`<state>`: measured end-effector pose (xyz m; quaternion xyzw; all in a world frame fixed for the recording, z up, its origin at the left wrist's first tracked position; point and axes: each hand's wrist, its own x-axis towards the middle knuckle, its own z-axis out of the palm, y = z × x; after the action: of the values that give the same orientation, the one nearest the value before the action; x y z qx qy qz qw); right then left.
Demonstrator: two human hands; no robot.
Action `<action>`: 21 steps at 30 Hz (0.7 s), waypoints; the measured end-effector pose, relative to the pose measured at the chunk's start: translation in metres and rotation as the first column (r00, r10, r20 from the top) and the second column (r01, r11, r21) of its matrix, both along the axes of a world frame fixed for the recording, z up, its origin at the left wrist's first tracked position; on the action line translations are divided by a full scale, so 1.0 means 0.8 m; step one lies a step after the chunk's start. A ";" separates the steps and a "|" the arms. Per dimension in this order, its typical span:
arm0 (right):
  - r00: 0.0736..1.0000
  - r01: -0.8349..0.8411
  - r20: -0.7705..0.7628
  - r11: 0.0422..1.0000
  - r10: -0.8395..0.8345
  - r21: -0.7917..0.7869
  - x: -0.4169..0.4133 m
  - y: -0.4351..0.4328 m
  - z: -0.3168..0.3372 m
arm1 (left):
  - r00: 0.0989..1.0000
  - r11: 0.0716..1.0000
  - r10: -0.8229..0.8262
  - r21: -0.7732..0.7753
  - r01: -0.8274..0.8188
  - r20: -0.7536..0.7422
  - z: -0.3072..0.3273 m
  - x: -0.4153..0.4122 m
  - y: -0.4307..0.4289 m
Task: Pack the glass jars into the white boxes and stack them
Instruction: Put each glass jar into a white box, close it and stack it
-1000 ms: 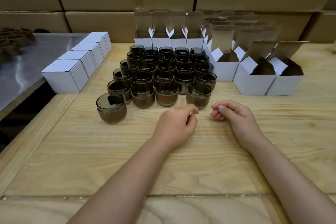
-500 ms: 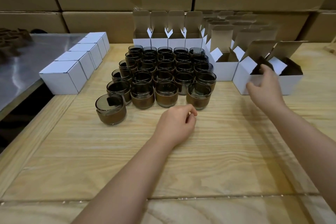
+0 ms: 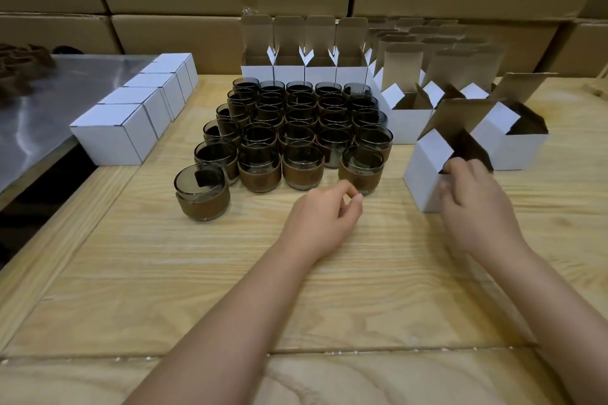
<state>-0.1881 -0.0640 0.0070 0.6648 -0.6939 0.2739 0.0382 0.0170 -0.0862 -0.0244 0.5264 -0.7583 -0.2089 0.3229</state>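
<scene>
The right grip [image 3: 473, 200] is grasping an open white box [image 3: 424, 171] by its near rim, fingers curled over the wall. The box sits toward the right edge of the desk [image 3: 230, 273] and looks slightly tipped. The left grip [image 3: 324, 217] is released, loosely curled on the wood and holding nothing, just in front of the nearest jar [image 3: 362, 171]. That jar stands at the front right of a tight block of jars [image 3: 296, 128] in the middle of the desk, many of them touching. More open boxes [image 3: 306, 72] line the far edge, and a row of closed boxes [image 3: 115, 135] runs along the left edge. None of the jars in view is in a box. The box is thin card held by one wall, so squeezing or dragging it could buckle that side or fold a flap inward, which would block the jar going in. The jars stand so close that lifting the front one carelessly could knock its neighbours and tip or chip the glass. Lowering a heavy jar into a tilted, unsteadied box could also push it over.
</scene>
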 end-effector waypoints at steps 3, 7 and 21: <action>0.998 -0.049 -0.023 0.998 0.050 0.031 0.034 0.037 0.006 | 0.999 1.000 -0.023 -0.013 0.022 -0.031 0.001 0.001 0.002; 0.990 -0.117 -0.075 0.991 0.121 0.063 0.085 0.072 0.014 | 0.989 0.994 -0.099 -0.059 0.093 -0.107 0.006 0.002 0.007; 0.939 -0.183 0.172 0.859 0.297 -0.479 0.104 0.041 0.035 | 0.921 0.975 -0.077 -0.220 -0.010 -0.381 0.004 0.011 0.010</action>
<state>-0.1049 -0.0312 0.0351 0.6809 -0.5207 0.5097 0.0743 0.0254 -0.0783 -0.0211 0.4229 -0.7066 -0.2300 0.5186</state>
